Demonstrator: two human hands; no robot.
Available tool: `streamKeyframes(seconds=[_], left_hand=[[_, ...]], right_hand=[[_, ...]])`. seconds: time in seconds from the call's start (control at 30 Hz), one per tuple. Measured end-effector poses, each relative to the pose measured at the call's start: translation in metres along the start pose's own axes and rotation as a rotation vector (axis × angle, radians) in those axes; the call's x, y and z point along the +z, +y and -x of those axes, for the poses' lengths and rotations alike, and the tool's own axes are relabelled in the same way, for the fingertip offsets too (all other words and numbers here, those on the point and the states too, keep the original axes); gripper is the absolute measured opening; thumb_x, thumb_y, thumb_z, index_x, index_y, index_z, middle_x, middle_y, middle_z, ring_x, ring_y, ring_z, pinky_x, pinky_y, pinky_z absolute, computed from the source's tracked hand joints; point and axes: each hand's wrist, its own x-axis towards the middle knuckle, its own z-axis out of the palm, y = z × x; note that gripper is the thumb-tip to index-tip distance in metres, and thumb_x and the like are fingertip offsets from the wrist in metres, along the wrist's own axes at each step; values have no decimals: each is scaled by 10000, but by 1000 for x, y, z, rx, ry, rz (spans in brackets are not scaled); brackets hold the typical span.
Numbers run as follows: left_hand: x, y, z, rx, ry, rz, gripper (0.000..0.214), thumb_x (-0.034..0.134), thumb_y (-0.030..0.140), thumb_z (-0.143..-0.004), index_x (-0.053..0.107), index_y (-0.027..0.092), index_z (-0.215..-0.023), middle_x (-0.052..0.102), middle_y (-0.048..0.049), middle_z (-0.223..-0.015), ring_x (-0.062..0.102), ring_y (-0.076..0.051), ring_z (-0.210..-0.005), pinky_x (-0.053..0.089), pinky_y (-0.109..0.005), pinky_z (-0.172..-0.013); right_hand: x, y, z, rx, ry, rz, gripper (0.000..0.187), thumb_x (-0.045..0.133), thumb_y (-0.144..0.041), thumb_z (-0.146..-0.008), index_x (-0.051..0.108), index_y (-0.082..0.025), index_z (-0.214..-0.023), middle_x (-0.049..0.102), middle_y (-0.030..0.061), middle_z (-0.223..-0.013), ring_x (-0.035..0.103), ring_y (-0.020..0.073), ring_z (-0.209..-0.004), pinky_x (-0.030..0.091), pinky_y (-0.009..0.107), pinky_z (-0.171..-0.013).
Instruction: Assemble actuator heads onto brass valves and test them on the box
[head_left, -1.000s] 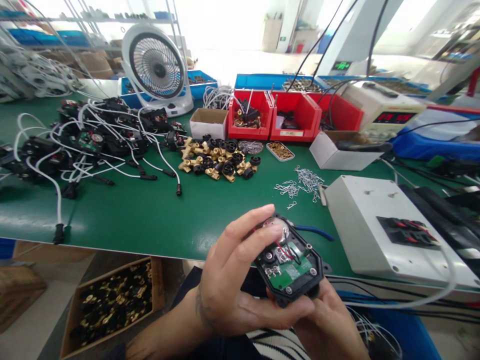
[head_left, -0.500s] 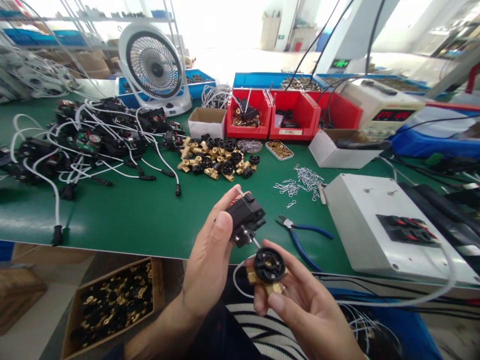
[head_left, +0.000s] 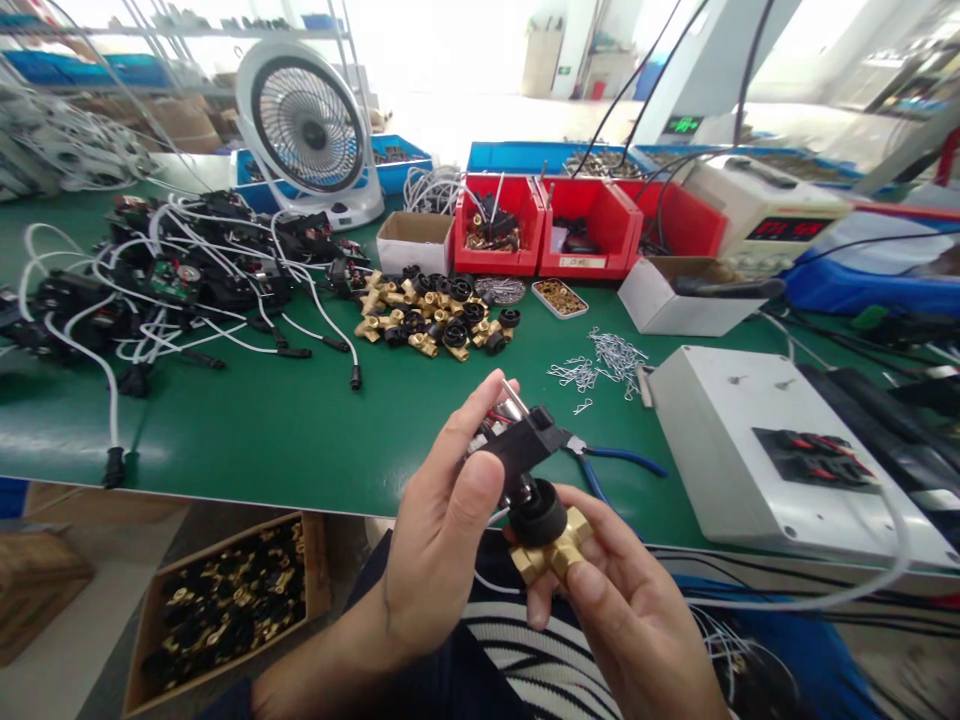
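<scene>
My left hand (head_left: 442,540) grips a black plastic module (head_left: 519,445) with red wires and a metal part at its top. Its underside sits right on the black round cap (head_left: 537,512) of a brass valve fitting (head_left: 553,552). My right hand (head_left: 630,610) holds that brass fitting from below, fingers curled round it. A thin white cable loops under the two parts. Both hands are in front of the green table's (head_left: 300,430) near edge, above my lap.
Blue-handled pliers (head_left: 611,462) lie just behind my hands. A white box (head_left: 757,450) stands to the right. A pile of brass and black fittings (head_left: 439,318), metal clips (head_left: 604,362), red bins (head_left: 585,230), wired modules (head_left: 172,280) and a fan (head_left: 307,125) fill the table. A cardboard box of fittings (head_left: 225,610) sits below left.
One second ago both hands held the module open side up. Then my right hand held a brass fitting apart from it. Now the module has turned and come down onto the fitting's black cap.
</scene>
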Motion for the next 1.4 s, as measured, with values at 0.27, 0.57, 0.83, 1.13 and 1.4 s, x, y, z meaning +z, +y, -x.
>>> streamKeyframes(seconds=[0.27,0.57,0.83,1.13,1.4], left_hand=[[2,0,1,40,-45,-45,439,420,433,-1009,456,340,-1437,489,-10,-1485,411,-255,-1406,301,-451,-1207],[-1,6,-3,210,-107,-313,482,469,382,-999,419,266,-1464,457,-25,-1505,410,-207,-1393,324,-318,-1184],[3,2,-1,199,-125,-334,462,441,349,-1006,423,258,-1458,465,-46,-1500,437,-238,-1380,355,-392,-1176],[-6,-2,-4,295,-251,-565,953,754,466,-791,208,254,-1543,213,-102,-1621,237,-311,-1484,334,-449,-1191],[0,-1,6,328,-154,-666,920,768,401,-783,242,251,-1522,423,-138,-1385,476,-281,-1302,531,-377,-1016]], right_hand=[[0,-6,1,55,-29,-48,450,750,-505,-812,668,-220,-1151,713,74,-864,603,125,-532,494,237,-529],[1,-4,2,-111,73,143,321,732,-396,-876,668,-271,-1165,665,-12,-688,662,129,-594,558,215,-612],[1,-3,4,-139,126,311,464,797,-424,-796,652,-265,-1207,747,50,-938,722,227,-782,604,303,-709],[-2,-9,-10,-138,170,103,405,747,-450,-846,661,-250,-1187,701,30,-782,648,149,-646,518,194,-510],[2,-5,-7,-266,140,177,376,726,-490,-853,596,-242,-1105,670,9,-694,510,90,-459,416,153,-398]])
